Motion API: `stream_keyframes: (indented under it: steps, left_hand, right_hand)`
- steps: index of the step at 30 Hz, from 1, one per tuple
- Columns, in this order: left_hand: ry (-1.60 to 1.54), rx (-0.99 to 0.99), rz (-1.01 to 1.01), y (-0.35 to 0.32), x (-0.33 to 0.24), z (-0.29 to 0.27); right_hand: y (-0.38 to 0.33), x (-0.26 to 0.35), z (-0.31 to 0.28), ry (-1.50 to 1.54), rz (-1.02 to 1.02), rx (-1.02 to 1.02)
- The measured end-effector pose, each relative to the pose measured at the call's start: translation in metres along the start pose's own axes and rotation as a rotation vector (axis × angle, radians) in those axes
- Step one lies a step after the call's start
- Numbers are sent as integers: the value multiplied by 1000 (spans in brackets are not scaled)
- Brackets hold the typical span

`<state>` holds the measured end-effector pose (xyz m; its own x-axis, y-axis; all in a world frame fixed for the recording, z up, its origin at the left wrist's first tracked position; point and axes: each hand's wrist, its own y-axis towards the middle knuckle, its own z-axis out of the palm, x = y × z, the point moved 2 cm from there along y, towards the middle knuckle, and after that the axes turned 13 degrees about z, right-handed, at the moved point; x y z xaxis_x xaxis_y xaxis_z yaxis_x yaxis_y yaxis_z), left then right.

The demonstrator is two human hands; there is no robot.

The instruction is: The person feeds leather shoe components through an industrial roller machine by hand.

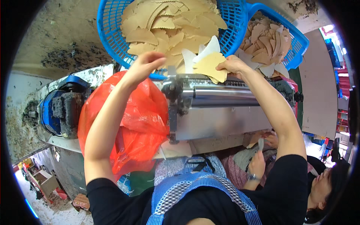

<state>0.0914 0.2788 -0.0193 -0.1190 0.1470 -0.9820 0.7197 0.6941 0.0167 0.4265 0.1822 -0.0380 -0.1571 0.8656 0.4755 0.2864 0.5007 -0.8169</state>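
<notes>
My right hand [233, 64] pinches a small stack of pale yellow cut pieces with zigzag edges [210, 66], held above the back of a machine with a shiny metal roller [225, 92]. Beyond the roller stands a blue plastic basket [108, 35] heaped with similar tan pieces [168, 28]. A few white pieces [210, 45] lie just behind the held stack. Over the basket's near left rim hovers my left hand [144, 68], slightly blurred, its fingers loosely bent and apart with nothing seen in them.
A second blue basket [299, 47] of brownish pieces stands at the far right. A red plastic bag [144, 112] bulges left of the roller, beside a dirty blue motor [56, 110]. At lower right sits another person, whose hand [257, 167] holds a pale object.
</notes>
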Motion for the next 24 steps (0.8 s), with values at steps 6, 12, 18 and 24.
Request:
stream_keyframes:
  steps: [6,12,18,24]
  left_hand:
    - [-17,407,-452,104,100,53]
    - [-109,347,-403,140,102,87]
    - [341,357,-64,153,70,103]
    - [443,349,108,145,64,97]
  right_hand:
    - [-1,-9,-64,221,159,111]
    - [4,-7,-69,215,168,245]
    - [-2,-13,-38,98,234,244]
    - [27,-8,-5,-64,87,225]
